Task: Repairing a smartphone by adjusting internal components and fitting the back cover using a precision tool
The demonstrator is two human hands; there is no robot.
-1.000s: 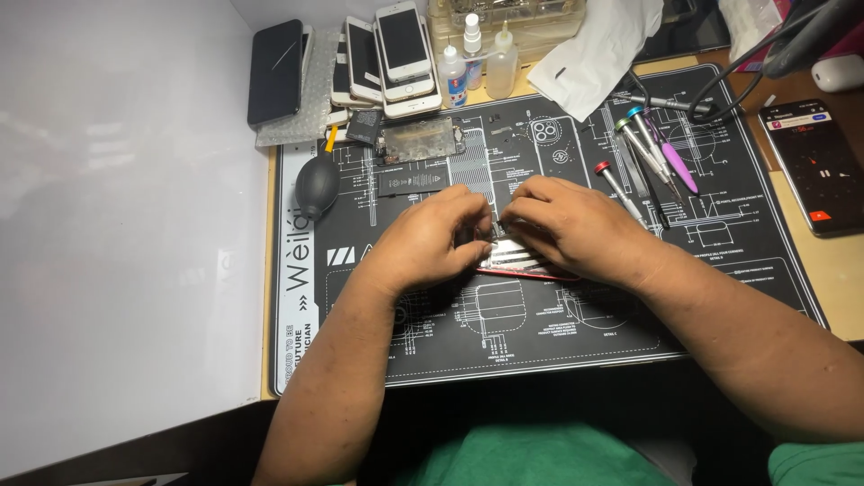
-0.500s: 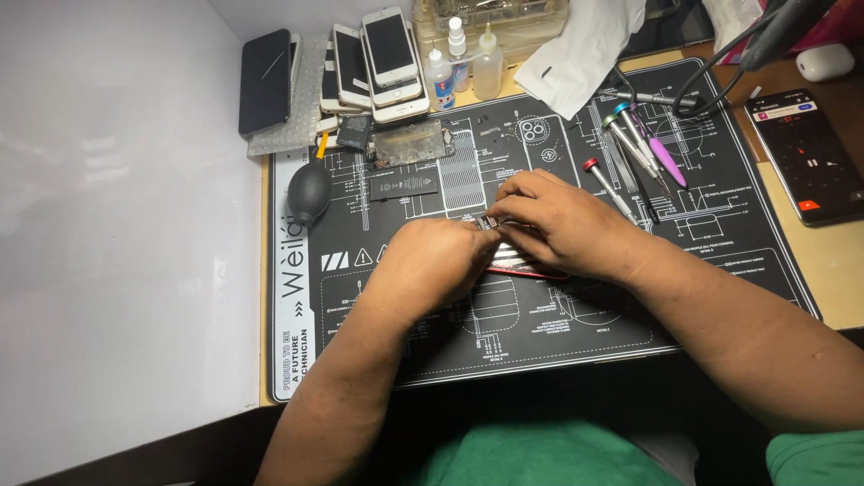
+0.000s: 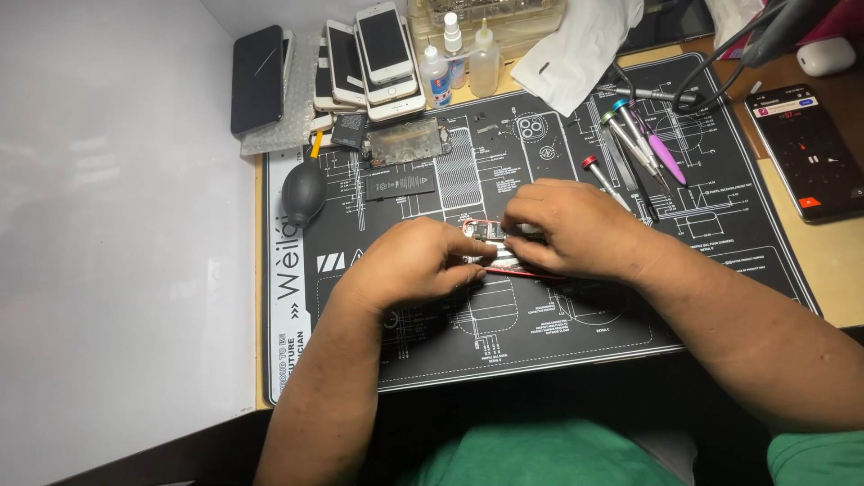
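Observation:
A red-edged opened phone (image 3: 490, 241) lies on the black repair mat (image 3: 558, 315), mostly hidden under both hands. My left hand (image 3: 414, 261) grips its left side, fingers curled on the edge. Over its right part rests my right hand (image 3: 571, 229), its fingertips pinched at the phone's top end; whether a small tool or part sits between them I cannot tell.
Several phones (image 3: 378, 54) are stacked at the back left beside a dark phone (image 3: 256, 79). A black air blower (image 3: 303, 192), a battery (image 3: 400, 184), small bottles (image 3: 459, 58), screwdrivers (image 3: 634, 135) and a white cloth (image 3: 580, 49) lie around. A lit phone (image 3: 805, 148) rests at the right.
The view has shifted slightly. Both hands stay on the phone; the left hand has slid a little leftward, uncovering the phone's top end, and the right fingers have shifted along it.

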